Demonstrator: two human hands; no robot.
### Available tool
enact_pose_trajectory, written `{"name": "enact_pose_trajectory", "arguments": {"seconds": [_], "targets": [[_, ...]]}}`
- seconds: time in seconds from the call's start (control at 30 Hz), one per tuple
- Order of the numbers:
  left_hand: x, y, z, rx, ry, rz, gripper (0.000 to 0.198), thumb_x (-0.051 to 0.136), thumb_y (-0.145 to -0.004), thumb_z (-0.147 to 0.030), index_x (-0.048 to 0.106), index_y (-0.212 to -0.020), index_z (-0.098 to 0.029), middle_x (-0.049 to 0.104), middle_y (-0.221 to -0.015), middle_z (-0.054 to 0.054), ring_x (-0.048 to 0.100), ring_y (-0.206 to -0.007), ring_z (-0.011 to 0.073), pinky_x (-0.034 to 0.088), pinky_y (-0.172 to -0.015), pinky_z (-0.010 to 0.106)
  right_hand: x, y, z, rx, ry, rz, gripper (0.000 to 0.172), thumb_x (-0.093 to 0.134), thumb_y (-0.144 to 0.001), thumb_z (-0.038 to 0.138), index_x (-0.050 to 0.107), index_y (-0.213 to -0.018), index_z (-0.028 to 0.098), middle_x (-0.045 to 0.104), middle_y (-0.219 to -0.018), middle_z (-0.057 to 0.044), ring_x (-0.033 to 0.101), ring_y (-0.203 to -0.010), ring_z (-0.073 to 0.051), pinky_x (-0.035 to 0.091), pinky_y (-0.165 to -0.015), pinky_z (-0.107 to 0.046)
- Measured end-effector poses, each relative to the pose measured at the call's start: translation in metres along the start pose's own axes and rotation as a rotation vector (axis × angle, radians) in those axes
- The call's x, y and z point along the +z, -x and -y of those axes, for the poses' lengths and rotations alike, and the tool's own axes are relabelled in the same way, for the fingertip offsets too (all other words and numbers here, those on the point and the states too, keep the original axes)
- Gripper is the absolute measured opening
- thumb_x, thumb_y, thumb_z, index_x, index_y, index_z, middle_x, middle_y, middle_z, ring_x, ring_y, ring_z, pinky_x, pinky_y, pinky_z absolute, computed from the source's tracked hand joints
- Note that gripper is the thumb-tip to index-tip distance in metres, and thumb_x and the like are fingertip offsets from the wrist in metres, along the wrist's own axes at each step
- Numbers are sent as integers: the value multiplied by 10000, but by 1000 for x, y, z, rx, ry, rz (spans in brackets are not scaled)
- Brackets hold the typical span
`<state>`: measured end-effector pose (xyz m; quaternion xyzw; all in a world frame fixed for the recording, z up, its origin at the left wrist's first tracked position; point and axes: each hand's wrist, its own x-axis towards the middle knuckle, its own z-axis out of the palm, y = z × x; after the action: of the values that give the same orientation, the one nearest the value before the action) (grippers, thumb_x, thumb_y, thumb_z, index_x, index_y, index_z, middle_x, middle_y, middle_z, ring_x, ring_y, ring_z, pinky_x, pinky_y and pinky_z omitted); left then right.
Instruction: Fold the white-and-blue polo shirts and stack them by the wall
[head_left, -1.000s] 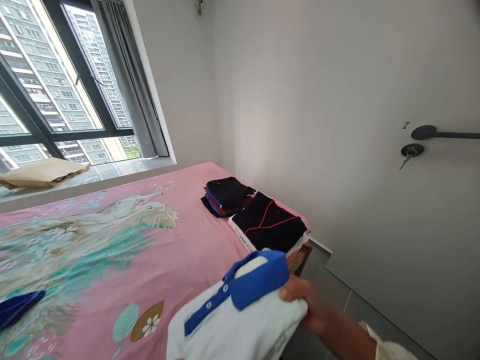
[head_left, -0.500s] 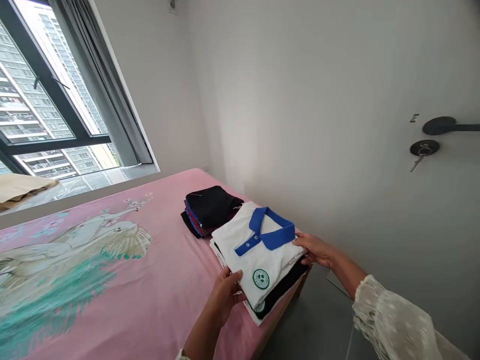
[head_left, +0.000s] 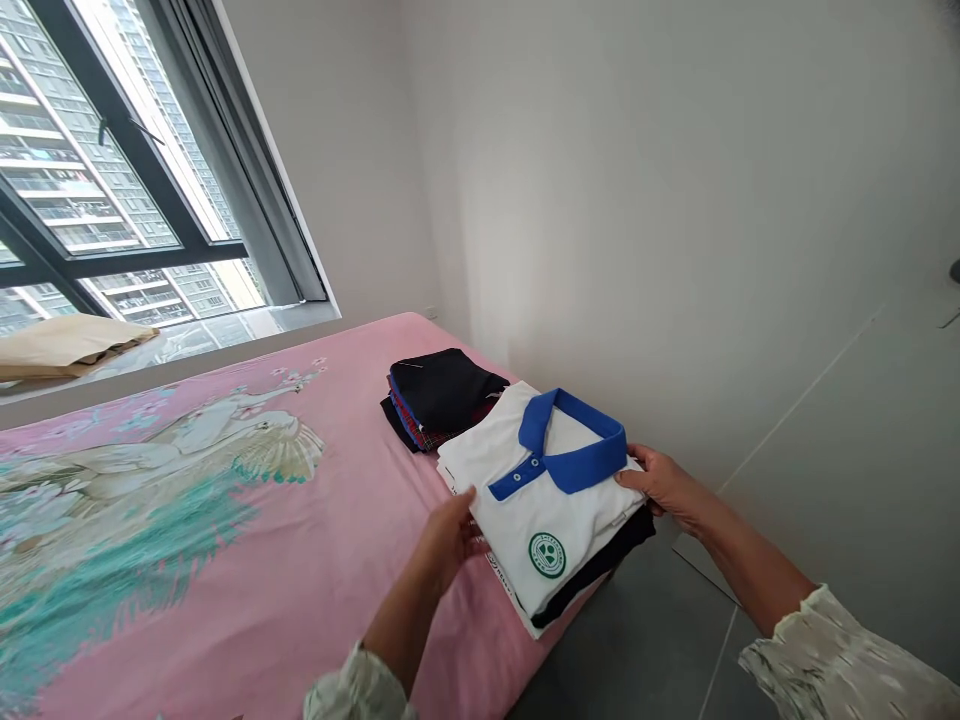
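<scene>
A folded white polo shirt [head_left: 517, 545] with a blue collar and a round green badge lies on top of a stack of folded clothes. Below it show a black garment [head_left: 596, 570] and the edges of white ones. At the shirt's left edge is my left hand [head_left: 442, 540], its thumb at the fabric and its other fingers partly hidden beside the stack. My right hand [head_left: 664, 485] pinches the right edge near the collar, thumb above and fingers partly out of sight below. Behind the shirt sits a second pile of folded dark clothes [head_left: 450, 390], black on top.
Both piles rest on a bed with a pink patterned sheet [head_left: 360, 540], close to its right edge. A pale wall [head_left: 637, 250] rises beyond it, with grey floor [head_left: 660, 620] at right. On the windowsill at left lies a beige paper bag [head_left: 67, 345].
My left hand has shifted up along the shirt's left edge, away from the badge corner. The right hand stays by the collar. The polo now covers the lower badge. The view has turned slightly.
</scene>
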<state>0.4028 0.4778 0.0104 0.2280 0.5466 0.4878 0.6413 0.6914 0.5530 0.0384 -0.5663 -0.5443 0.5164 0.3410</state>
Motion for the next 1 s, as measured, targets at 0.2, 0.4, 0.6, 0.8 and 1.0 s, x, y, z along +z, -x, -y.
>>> {"name": "enact_pose_trajectory", "arguments": {"seconds": [0.2,0.4,0.6,0.8,1.0], "targets": [[2,-20,-38,111,-3,-54,188,595,-790,-199,571,-973,-165,692,-867,62,628,-587,106,542,-571,237,-3,5,9,-27,42,-98,582,603,-662,227,513,-1231,145,642,-800,-28,529,-545,-97,353,-432,-180],[4,-17,-24,130,-122,-98,235,590,-782,-211,569,-1004,-137,685,-895,101,645,-626,137,545,-620,288,-6,0,-7,44,143,-106,572,594,-670,242,536,-1231,149,660,-840,-45,523,-551,-103,360,-438,-190],[10,-11,-27,433,-456,-393,687,608,-763,-275,306,-1372,-177,428,-1396,163,434,-1275,268,367,-1052,454,-8,3,-8,26,153,-151,582,589,-723,252,462,-1282,152,633,-1098,-105,597,-731,-145,434,-528,-212],[50,-26,-22,821,-1305,-247,618,345,-891,-458,338,-1403,-113,227,-1535,152,113,-1433,259,125,-1157,476,-4,15,-27,-139,-98,-321,486,521,-830,512,519,-1216,217,600,-1166,-94,567,-1050,-214,492,-782,-294],[92,-58,-8,558,-1549,-375,739,228,-865,-633,181,-1475,-217,118,-1565,115,19,-1432,322,35,-1089,642,6,28,-82,-127,-468,-518,583,351,-868,647,535,-1195,201,619,-1100,-88,597,-970,-201,490,-698,-263]]}}
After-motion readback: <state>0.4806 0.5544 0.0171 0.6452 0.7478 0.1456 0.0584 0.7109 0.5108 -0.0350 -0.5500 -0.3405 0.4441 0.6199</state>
